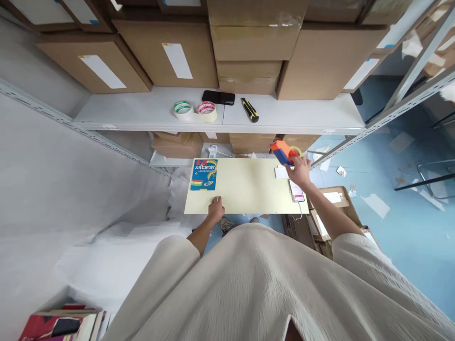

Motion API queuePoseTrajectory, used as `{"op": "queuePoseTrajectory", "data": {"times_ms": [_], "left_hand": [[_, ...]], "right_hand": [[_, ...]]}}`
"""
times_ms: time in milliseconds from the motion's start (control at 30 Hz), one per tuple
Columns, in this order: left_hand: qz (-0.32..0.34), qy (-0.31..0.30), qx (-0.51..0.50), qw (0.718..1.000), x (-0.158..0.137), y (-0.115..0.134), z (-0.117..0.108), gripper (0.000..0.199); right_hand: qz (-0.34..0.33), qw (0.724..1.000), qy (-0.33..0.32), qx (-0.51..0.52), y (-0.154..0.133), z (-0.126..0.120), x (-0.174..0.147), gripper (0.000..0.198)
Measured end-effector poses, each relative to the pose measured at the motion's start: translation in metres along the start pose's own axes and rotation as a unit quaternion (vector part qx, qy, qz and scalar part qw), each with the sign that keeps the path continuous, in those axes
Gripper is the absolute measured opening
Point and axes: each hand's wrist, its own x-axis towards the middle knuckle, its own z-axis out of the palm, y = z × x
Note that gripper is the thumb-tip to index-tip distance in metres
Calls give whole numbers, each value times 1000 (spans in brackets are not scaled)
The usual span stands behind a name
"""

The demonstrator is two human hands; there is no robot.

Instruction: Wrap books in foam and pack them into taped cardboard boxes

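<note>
My right hand [300,171] is closed around an orange and blue tape dispenser [283,152], held above the far right part of the pale yellow tabletop [249,185]. A yellow ring, apparently its tape roll, shows behind my fingers. Below that hand lie a phone [297,191] with a lit screen and a cable, and a white card-like piece [281,172]. At the front edge of the tabletop rests my left hand [216,209], its fingers curled; what they hold, if anything, is hidden. Beyond it, a blue book [204,174] with Chinese lettering lies flat at the left.
On the grey shelf [142,109] are two tape rolls [207,111], a black phone [218,97] and a yellow-black utility knife [250,110]. Cardboard boxes [170,57] stand behind. Open cartons [332,203] sit right of the table; white packing sheets [117,265] lie left.
</note>
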Motion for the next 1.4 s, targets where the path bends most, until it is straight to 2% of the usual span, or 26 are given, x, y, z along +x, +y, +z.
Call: {"op": "queuePoseTrajectory", "data": {"times_ms": [100,200,300,400,633,833,1000,1233,1400], "left_hand": [[4,-13,14,1000,1,0,-4,70],[10,-28,25,999,1,-1,-6,70],[14,-52,26,998,3,-5,-8,73],[15,-72,20,997,5,-9,-9,77],[8,-92,-12,996,8,-13,-7,88],[-5,-96,-137,986,14,-18,-7,83],[-24,-66,-249,966,16,-34,-12,79],[-9,-39,-272,962,6,-67,-13,64],[-27,-24,-307,951,-7,-89,-12,63]], "right_hand": [[67,993,-88,47,-11,49,-51,30],[137,977,-140,79,-21,91,-94,21],[171,968,-165,84,-28,119,-122,18],[185,962,-186,70,-31,134,-135,19],[205,954,-215,39,-28,143,-145,24],[228,963,-141,20,-38,136,-141,38],[172,976,-130,15,-72,134,-126,43],[120,978,-163,53,-134,144,-123,43],[81,976,-191,63,-162,150,-123,41]]}}
